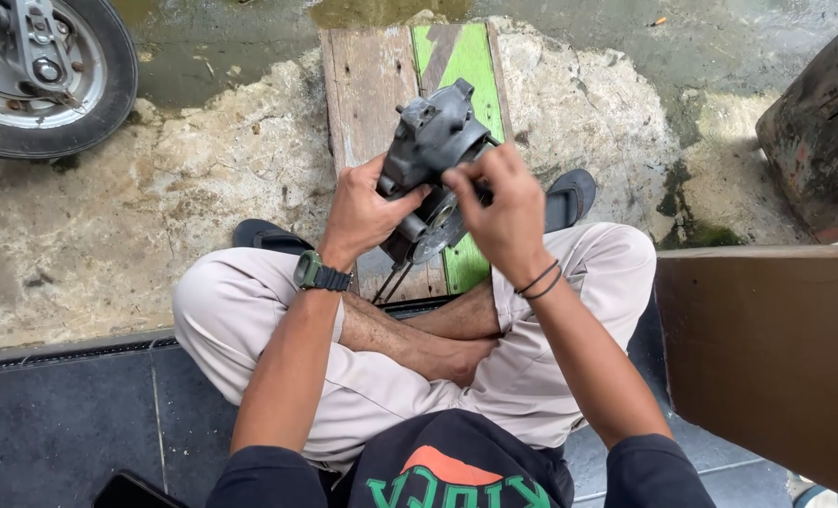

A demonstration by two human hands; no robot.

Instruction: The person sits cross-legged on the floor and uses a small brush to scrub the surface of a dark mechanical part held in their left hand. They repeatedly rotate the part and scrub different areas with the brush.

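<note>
Casting: a grey engine part (435, 141) held in the air over the person's crossed legs, above a wooden plank (372, 85) with a green stripe.
Left hand: (362, 212) fingers wrapped round the casting's left side, thumb on its edge; a dark watch (317, 273) on the wrist.
Right hand: (505, 212) fingers pinched closed on the casting's right face; black bands on the wrist.
Ground: wet, patchy concrete; sandals (569, 196) beside the plank.
Far left: a motorcycle wheel (42, 71).
</note>
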